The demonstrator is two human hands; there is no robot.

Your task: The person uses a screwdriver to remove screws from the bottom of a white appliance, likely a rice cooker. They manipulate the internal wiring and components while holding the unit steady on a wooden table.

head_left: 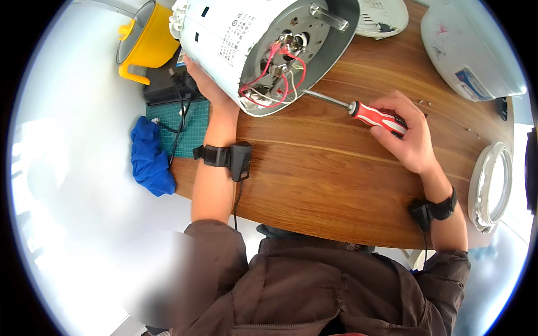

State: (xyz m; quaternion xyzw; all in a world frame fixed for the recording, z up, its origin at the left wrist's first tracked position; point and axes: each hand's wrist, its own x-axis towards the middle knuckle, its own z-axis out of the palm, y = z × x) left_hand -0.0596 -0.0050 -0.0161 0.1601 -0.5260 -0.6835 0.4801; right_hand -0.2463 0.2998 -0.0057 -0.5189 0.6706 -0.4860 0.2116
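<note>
A white rounded appliance body [224, 33] lies tilted at the top, its open bottom turned toward me. Inside are a metal plate [266, 50] and red and white wires [290, 84]. My left hand [206, 81] holds the body from its left side, the fingers mostly hidden behind it. In my right hand [408, 131], fingers wrapped round the handle, is a red and white screwdriver [372, 116]. Its metal shaft points left and the tip is at the lower rim of the opening; whether it touches I cannot tell.
Left of the body are a yellow jug [151, 47], a black case [159, 89] with a cable, a green mat [193, 129] and a blue cloth [148, 159]. Small screws [421, 102], a white tub [471, 50], a white ring [490, 187] and a vented cover [384, 17] lie rightward.
</note>
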